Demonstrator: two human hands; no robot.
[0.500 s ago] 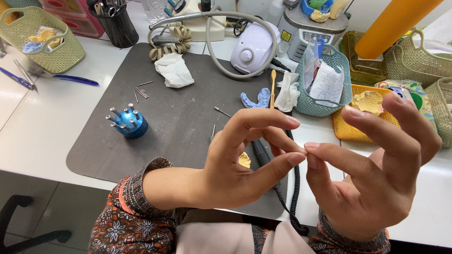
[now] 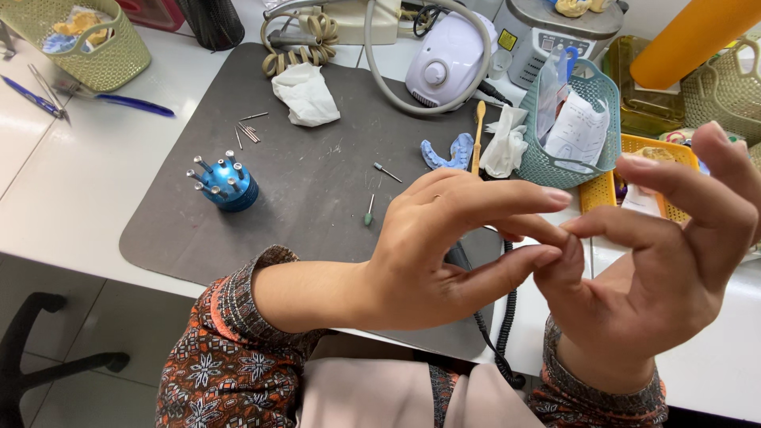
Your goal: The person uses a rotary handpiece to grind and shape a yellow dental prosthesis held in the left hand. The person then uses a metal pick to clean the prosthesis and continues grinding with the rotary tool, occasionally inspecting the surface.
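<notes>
Open grey mat (image 2: 317, 198) between blue bur stand (image 2: 227, 184) and teal basket (image 2: 547, 162).

My left hand (image 2: 428, 254) and right hand (image 2: 658, 261) are meeting fingertip to fingertip above the grey mat (image 2: 317, 190), fingers spread, nothing visible pinched between them.

A blue bur holder (image 2: 226, 184) stands on a dark grey mat (image 2: 317, 198). Orange, black and white floral sleeves (image 2: 226, 357) contrast with a teal basket (image 2: 555, 166) and yellow tray (image 2: 634, 170).

The left hand (image 2: 432, 254) hides part of the black cord (image 2: 505, 317); whatever the fingers (image 2: 555, 255) pinch is too small to tell.
</notes>
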